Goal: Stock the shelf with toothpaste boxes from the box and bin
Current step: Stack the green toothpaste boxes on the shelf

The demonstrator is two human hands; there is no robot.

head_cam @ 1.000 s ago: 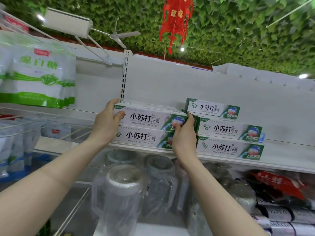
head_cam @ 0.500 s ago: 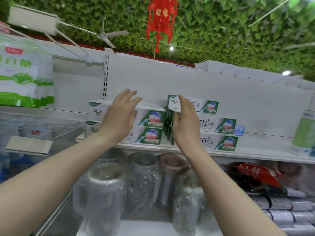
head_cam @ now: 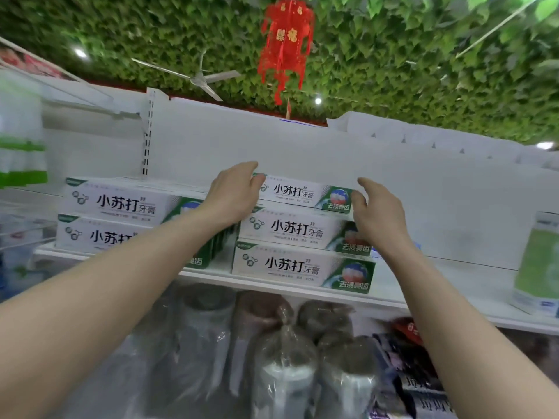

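White-and-green toothpaste boxes stand in two stacks on the white shelf (head_cam: pixel 453 285). The left stack (head_cam: pixel 121 207) is two boxes high and the right stack (head_cam: pixel 296 266) three high. My left hand (head_cam: pixel 233 195) curls its fingers over the left end of the top toothpaste box (head_cam: pixel 299 193) of the right stack. My right hand (head_cam: pixel 378 216) is at that box's right end, with bent fingertips touching it and the thumb lifted free. My left forearm hides part of the left stack's right end.
Plastic-wrapped jugs (head_cam: pixel 281 358) fill the level below. A green-and-white pack (head_cam: pixel 538 261) stands on the shelf at far right, with bare shelf between it and the stacks. Bagged goods (head_cam: pixel 21 152) hang at left. A slotted upright (head_cam: pixel 148 131) rises behind the left stack.
Both hands left the left stack and moved right to the top box of the right stack. The view swung right as well.
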